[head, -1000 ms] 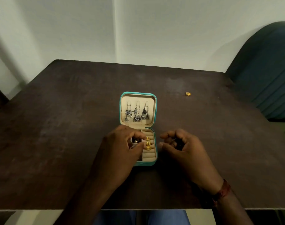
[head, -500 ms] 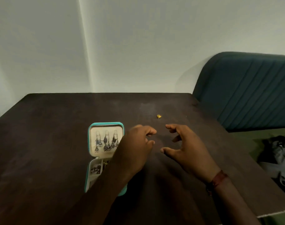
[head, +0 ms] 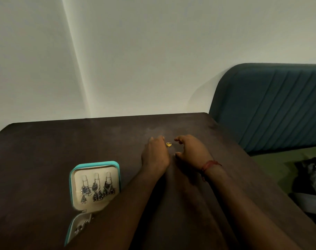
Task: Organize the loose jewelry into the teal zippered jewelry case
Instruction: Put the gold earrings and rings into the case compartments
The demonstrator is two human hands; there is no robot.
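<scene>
I am reaching for the last loose piece I can see, a small gold ring [head: 168, 144] lying on the dark, matte tabletop [head: 45, 150]. My left hand [head: 155, 154] sits just left of it, fingers curled downward and holding nothing. My right hand [head: 189, 152] is cupped open on the other side, thumb and forefinger spread, also empty. The ring lies between them, untouched. Next, I judge, comes a fine fingertip pinch, since the ring is tiny, hard and smooth. The teal zippered jewelry case [head: 95, 164] lies open nearer me on my left, its cream, soft-looking lid lining hung with silvery drop earrings [head: 96, 191]; my forearm hides much of its base.
</scene>
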